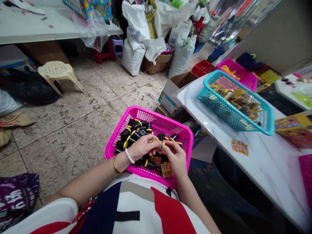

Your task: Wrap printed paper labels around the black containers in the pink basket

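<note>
A pink basket [148, 177] rests on my lap, holding several black cylinders with yellow rings [131, 140]. Over its middle, my left hand [142, 147], with a pearl bracelet on the wrist, and my right hand [175, 157] meet at the fingertips. Both are closed on one small yellow printed piece [161, 145]; its exact shape is too small to tell. Beneath my right hand, orange printed cards [166, 170] lie among the cylinders. Part of the basket's contents is hidden by my hands.
To the right stands a white table [258, 169] bearing a turquoise basket [269, 125] of yellow packed items and a few cards [240, 147]. An open carton [170, 97] stands beyond the pink basket. A cream stool [57, 70] and a black bag [26, 86] are at the left.
</note>
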Action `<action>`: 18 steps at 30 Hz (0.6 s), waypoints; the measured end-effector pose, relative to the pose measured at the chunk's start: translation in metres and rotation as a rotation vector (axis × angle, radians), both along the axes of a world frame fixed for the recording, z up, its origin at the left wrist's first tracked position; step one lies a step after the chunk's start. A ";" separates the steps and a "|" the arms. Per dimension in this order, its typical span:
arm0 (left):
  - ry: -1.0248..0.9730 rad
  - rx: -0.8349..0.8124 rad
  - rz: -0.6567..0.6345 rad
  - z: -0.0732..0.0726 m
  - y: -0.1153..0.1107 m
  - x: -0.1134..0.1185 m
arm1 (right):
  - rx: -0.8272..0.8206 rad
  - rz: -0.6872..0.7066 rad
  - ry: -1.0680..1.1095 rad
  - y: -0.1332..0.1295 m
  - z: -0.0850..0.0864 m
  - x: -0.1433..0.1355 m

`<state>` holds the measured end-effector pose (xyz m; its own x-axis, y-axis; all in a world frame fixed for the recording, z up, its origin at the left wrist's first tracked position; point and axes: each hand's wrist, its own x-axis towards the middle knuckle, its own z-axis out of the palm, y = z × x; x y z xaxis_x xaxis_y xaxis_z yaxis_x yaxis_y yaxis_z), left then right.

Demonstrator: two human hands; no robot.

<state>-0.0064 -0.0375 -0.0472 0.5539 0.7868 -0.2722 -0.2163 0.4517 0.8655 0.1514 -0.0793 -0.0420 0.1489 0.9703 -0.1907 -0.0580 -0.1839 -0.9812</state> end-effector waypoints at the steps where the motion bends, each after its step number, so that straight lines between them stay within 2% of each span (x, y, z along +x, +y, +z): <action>1: -0.004 -0.013 -0.007 0.001 0.000 0.000 | -0.002 0.045 0.037 0.001 -0.001 0.004; 5: -0.021 -0.121 -0.042 0.003 0.000 -0.001 | 0.000 0.171 0.149 0.002 -0.008 0.016; 8: -0.032 -0.195 -0.108 0.003 0.001 -0.002 | 0.010 0.139 0.181 0.001 -0.011 0.015; 10: -0.003 -0.216 -0.103 0.003 0.001 -0.003 | 0.036 0.120 0.170 0.002 -0.007 0.011; 15: 0.118 -0.173 -0.054 0.008 -0.011 0.004 | 0.287 0.202 -0.085 -0.009 0.010 0.004; 18: 0.182 -0.178 -0.083 0.005 -0.009 0.008 | 0.404 0.121 -0.068 -0.015 0.002 -0.001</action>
